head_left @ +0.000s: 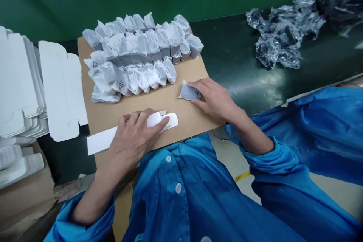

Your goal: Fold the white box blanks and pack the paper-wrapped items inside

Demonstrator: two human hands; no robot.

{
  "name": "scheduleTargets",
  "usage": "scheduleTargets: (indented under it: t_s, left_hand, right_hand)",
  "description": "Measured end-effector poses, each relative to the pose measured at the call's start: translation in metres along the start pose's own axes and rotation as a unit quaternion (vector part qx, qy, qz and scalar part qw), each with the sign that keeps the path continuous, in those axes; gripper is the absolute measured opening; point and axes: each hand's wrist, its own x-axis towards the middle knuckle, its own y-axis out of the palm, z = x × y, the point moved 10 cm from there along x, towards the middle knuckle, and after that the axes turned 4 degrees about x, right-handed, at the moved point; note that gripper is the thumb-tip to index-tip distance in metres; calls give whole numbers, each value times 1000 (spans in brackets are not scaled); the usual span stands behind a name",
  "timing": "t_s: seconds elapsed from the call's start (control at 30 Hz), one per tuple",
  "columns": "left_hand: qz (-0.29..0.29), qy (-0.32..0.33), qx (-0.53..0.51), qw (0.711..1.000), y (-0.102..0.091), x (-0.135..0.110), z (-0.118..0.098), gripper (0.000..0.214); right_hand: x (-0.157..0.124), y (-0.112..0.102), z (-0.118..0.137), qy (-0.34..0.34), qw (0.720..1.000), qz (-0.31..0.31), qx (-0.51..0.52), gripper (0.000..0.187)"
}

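My left hand (133, 134) is closed around a small white carton (154, 120) near the front edge of the cardboard sheet (181, 121). Its flap end sticks out past my thumb, and a long white panel (100, 140) shows on the other side of the hand. To the right, my right hand (211, 98) grips a small grey item in a frosted plastic bag (188, 91), thumb and fingers on its right end. What the bag holds cannot be made out. Behind both hands stand rows of similar bagged items (141, 47).
Flat white cartons (59, 90) and a stack of white carton blanks (18, 79) lie at the left. Clear-bagged dark parts (283, 34) rest on the dark green bench (229, 53) at the right. A person's blue sleeve (317, 121) is close on my right.
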Motion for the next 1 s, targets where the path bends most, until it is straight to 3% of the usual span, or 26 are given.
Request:
scheduleTargets:
  t_s: [0.13, 0.23, 0.3, 0.37, 0.47, 0.53, 0.63, 0.77, 0.87, 0.93, 1.0]
  left_hand:
    - [42, 41, -63, 996, 0, -10, -13, 48]
    - [39, 44, -89, 994, -3, -15, -14, 40]
    - [34, 52, -93, 994, -3, -16, -15, 36]
    - [30, 63, -93, 993, -3, -18, -16, 36]
    - [15, 62, -83, 994, -4, -20, -17, 38]
    - [2, 56, -80, 995, -5, -23, -19, 39]
    - [-29, 43, -80, 995, -8, -27, -20, 38]
    - [-91, 14, -87, 992, -11, -32, -15, 41]
    - [-152, -14, -98, 983, -15, -34, -13, 37]
    - [-197, -37, -80, 976, -22, -34, -19, 35]
    - [-235, -44, -63, 969, -33, -29, -29, 34]
  right_hand:
    - [-9, -9, 6, 30, 989, -3, 147, 44]
    - [-21, 5, 41, -35, 960, 63, 269, 37]
    - [-27, 16, 63, -86, 956, 67, 273, 29]
    - [-29, 24, 75, -108, 965, 26, 236, 27]
    - [-27, 36, 87, -99, 979, -26, 178, 31]
    - [-26, 44, 96, -90, 982, -27, 163, 32]
    - [-28, 46, 103, -66, 971, -44, 224, 31]
    - [-37, 41, 91, 33, 943, -122, 307, 39]
    - [-38, 58, 102, 52, 919, -86, 381, 48]
    - [-32, 70, 104, 85, 879, -75, 463, 46]
    - [-24, 71, 93, 129, 831, -107, 530, 39]
